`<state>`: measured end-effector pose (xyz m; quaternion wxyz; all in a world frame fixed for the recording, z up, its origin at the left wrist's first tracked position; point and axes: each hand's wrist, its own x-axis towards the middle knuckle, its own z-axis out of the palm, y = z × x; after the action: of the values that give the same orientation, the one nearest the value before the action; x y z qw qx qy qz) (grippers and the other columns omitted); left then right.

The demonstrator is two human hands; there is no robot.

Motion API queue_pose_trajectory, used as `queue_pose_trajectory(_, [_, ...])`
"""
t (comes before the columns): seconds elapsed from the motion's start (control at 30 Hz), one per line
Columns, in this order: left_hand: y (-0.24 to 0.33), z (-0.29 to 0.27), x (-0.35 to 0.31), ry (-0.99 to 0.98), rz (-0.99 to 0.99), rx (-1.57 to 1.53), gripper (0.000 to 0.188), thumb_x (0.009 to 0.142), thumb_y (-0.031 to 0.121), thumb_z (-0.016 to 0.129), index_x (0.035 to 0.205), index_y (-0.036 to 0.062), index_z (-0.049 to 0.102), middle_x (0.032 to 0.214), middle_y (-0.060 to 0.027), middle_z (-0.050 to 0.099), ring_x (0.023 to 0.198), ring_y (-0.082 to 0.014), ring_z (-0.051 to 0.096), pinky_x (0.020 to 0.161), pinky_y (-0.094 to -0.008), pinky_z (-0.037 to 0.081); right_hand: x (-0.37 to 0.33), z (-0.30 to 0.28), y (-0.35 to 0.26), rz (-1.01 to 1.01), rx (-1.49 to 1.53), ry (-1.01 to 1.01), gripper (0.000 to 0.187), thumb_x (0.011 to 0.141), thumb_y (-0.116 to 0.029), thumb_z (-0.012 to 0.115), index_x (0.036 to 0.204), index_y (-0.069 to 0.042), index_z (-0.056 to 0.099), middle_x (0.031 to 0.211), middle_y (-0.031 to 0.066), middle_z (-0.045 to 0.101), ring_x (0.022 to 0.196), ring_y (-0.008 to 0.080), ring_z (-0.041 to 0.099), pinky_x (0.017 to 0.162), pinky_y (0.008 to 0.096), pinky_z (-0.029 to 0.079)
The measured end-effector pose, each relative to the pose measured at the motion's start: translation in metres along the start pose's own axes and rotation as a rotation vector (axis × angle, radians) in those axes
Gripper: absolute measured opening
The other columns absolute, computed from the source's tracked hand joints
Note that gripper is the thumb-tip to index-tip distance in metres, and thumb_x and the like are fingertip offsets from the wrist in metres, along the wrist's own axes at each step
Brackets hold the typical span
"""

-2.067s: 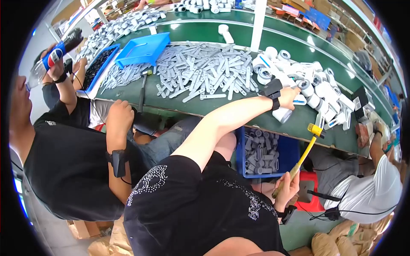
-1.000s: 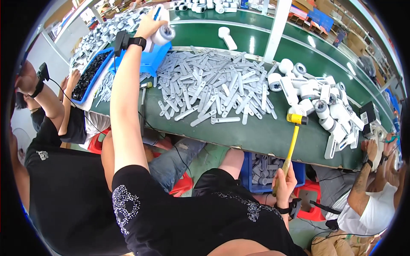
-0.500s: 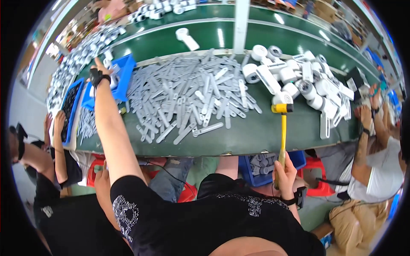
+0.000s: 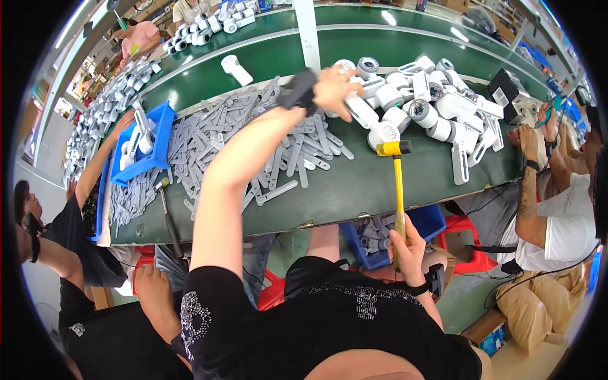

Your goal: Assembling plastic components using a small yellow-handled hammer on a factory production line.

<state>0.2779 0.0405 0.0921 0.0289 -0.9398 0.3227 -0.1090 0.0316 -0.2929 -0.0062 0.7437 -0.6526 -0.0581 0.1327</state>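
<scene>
My right hand (image 4: 408,250) grips the yellow handle of a mallet (image 4: 398,190), held upright with its yellow-and-black head over the green table. My left hand (image 4: 334,94), slightly blurred, stretches to the near left side of a pile of white parts with round heads and flat handles (image 4: 437,111). Its fingers are spread, with nothing visible held in them. One white part (image 4: 384,133) with a dotted round face lies just behind the mallet head. Under my left forearm spreads a heap of flat grey strips (image 4: 209,136), partly hidden by the arm.
A blue tray (image 4: 166,136) with white parts stands left of the strips. A second hammer (image 4: 168,218) crosses the table's near edge. One white part (image 4: 236,69) lies beyond the heap. A blue crate (image 4: 427,221) sits below the table. Co-workers sit on both sides.
My left hand has swung from the blue tray on the left across to the white pile on the right. The mallet stays upright in my right hand. The view has shifted slightly.
</scene>
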Motion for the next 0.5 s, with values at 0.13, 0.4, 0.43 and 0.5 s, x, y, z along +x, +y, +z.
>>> queue_pose_trajectory(0.13, [0.012, 0.005, 0.048, -0.504, -0.142, -0.157, 0.067, 0.055, 0.053, 0.081, 0.109, 0.0172, 0.066, 0.116, -0.0201, 0.060, 0.109, -0.0339, 0.058, 0.087, -0.0423, 0.050, -0.004, -0.013, -0.001, -0.019, 0.038, 0.057, 0.051, 0.092, 0.000, 0.057, 0.140, -0.002, 0.042, 0.071, -0.0014, 0.053, 0.050, 0.0050, 0.048, 0.043, 0.0192, 0.039])
queue_pose_trajectory(0.4, [-0.006, 0.010, 0.012, 0.116, -0.078, -0.145, 0.043, 0.056, 0.032, 0.082, 0.091, 0.0116, 0.069, 0.085, -0.0127, 0.063, 0.093, -0.0302, 0.061, 0.077, -0.0413, 0.051, -0.004, -0.029, 0.005, -0.041, 0.121, 0.117, 0.051, 0.092, 0.000, 0.056, 0.140, -0.002, 0.042, 0.070, 0.0011, 0.053, 0.048, 0.0076, 0.049, 0.041, 0.0203, 0.040])
queue_pose_trajectory(0.43, [-0.006, 0.003, 0.002, 0.241, -0.081, -0.197, 0.043, 0.057, 0.029, 0.082, 0.094, 0.0125, 0.069, 0.092, -0.0129, 0.062, 0.094, -0.0307, 0.060, 0.081, -0.0409, 0.051, -0.001, -0.029, 0.003, -0.051, 0.107, 0.094, 0.050, 0.092, 0.001, 0.056, 0.140, -0.002, 0.042, 0.070, 0.0013, 0.053, 0.048, 0.0075, 0.048, 0.040, 0.0203, 0.040])
queue_pose_trajectory(0.5, [-0.005, -0.019, -0.029, 0.347, -0.211, -0.257, 0.045, 0.057, 0.028, 0.082, 0.097, 0.0126, 0.069, 0.094, -0.0138, 0.062, 0.095, -0.0313, 0.059, 0.084, -0.0400, 0.051, 0.001, -0.024, 0.001, -0.054, 0.093, 0.066, 0.050, 0.092, 0.001, 0.055, 0.140, -0.002, 0.042, 0.070, 0.0014, 0.053, 0.047, 0.0075, 0.048, 0.040, 0.0203, 0.039])
